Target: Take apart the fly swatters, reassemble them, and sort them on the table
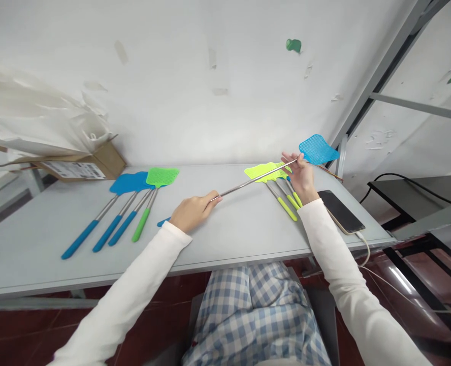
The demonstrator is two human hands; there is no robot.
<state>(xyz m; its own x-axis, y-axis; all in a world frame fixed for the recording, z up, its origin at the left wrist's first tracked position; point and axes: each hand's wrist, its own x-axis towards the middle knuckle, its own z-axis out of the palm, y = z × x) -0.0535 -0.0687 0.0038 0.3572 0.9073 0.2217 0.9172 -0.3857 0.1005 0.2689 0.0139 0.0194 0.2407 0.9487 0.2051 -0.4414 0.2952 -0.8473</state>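
A telescopic fly swatter with a blue mesh head and an extended metal rod is held slanting above the table. My left hand is closed round its handle end; part of the blue grip shows behind the fist. Just below the blue head, my right hand has the rod at its thumb, other fingers loosely spread. Beneath that hand lie several fly swatters with yellow-green heads and grips, partly covered by it. To the left, several blue fly swatters and a green fly swatter lie fanned out, heads overlapping.
A grey table stands against a white wall. At its back left is an opened cardboard box with white plastic bags. A phone with a white cable lies at the right, near a metal frame and a dark stand.
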